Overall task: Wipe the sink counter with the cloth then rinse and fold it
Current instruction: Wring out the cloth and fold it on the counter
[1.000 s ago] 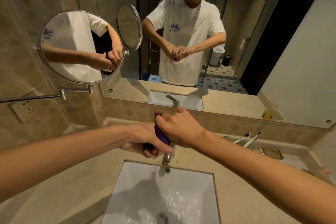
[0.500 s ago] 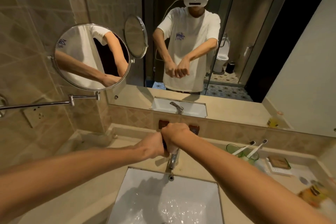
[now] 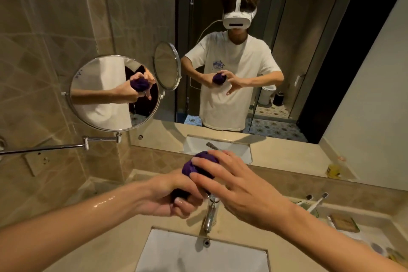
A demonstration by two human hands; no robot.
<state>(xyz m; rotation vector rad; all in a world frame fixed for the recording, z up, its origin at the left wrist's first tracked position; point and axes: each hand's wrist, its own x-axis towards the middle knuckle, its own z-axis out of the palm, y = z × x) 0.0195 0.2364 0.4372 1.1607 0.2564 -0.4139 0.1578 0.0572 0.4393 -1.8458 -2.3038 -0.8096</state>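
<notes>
A purple cloth (image 3: 199, 164), wadded into a tight ball, is held above the tap (image 3: 210, 214). My left hand (image 3: 174, 196) grips its lower part with curled fingers; the forearm is wet. My right hand (image 3: 234, 185) lies over the top of the ball with fingers spread and only slightly bent, the fingertips touching the cloth. The white sink basin (image 3: 198, 254) lies below, set in the beige counter (image 3: 106, 247). The wall mirror shows the same hold from the front.
A round swing-arm mirror (image 3: 113, 93) juts from the left tiled wall. At the right of the counter stand a green cup with two toothbrushes (image 3: 313, 203), a soap dish (image 3: 343, 223) and small items. A yellow bottle is reflected at the mirror's lower right.
Both hands were clenched together twisting the cloth over the tap. Now my right hand has loosened with fingers spread, the hands have risen, and the balled cloth shows.
</notes>
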